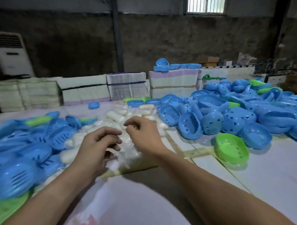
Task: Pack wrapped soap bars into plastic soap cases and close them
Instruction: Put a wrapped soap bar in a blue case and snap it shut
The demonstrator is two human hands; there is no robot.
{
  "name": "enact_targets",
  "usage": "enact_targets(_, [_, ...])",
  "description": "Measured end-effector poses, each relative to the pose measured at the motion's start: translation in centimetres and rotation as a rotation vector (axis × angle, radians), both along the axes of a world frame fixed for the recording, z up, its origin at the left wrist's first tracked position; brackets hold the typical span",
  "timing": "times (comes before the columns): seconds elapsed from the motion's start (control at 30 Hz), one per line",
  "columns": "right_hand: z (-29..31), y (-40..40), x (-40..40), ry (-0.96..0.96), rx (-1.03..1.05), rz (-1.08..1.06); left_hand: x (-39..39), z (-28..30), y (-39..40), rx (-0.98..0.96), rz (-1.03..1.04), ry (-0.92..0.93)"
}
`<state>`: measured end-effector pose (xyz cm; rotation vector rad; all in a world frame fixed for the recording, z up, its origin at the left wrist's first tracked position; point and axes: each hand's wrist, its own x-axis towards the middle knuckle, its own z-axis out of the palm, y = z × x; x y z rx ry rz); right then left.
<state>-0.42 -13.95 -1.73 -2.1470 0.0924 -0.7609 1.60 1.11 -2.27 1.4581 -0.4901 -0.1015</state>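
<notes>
1. Wrapped soap bars, white in clear film, lie heaped at the middle of the worktop, the pile running from its centre toward the far edge.
2. Both hands reach over that heap: the left hand hangs with fingers curled above the near bars, and whether its grip is grasping one cannot be told through the blur.
3. The right hand, just beyond, has its fingertips drawn together above the soap; its grip likewise cannot be told.
4. Blue case halves with slotted bottoms crowd the worktop's left edge, blurred, with green pieces among them.
5. A larger mound of blue case halves with round holes fills the right side toward the far right corner.
6. One green case half sits open side up, apart from the mound, nearer the person.
7. Stacked bundles of flat paper or card line the far edge; a white standing unit stands against the wall at far left.
</notes>
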Motion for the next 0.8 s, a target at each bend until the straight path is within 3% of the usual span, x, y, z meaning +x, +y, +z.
enact_targets(0.1, [-2.1, -0.3, 0.1, 0.026, -0.072, 0.09, 0.5, 0.1, 0.5, 0.122, 0.077, -0.124])
enact_targets(0.2, [-2.4, -1.3, -0.1, 0.048, -0.062, 0.141, 1.4, 1.1, 1.4, 0.114, 0.149, -0.167])
enact_targets(0.3, [-2.4, -1.2, -0.1, 0.046, -0.036, 0.153, 3.1, 2.3, 3.3, 0.238, 0.398, -0.338])
enact_targets(0.4, [-2.6, -0.6, -0.3, 0.036, -0.091, 0.202, 5.4, 2.5, 6.4, 0.751, 0.61, -0.463])
enact_targets(0.47, [-2.7, -0.5, -0.5, 0.039, -0.108, 0.221, 6.4, 2.2, 8.6, 1.195, 0.671, -0.347])
enact_targets(0.53, [-2.7, -0.6, -0.5, 0.047, -0.1, 0.223, 7.0, 2.1, 10.0, 1.442, 0.649, -0.165])
enact_targets(0.63, [-2.7, -0.8, -0.5, 0.046, -0.086, 0.23, 7.6, 1.5, 10.7, 1.538, 0.6, -0.09])
enact_targets(0.8, [-2.8, -0.9, -0.4, 0.065, -0.045, 0.23, 7.3, 1.4, 10.2, 1.459, 0.713, -0.267])
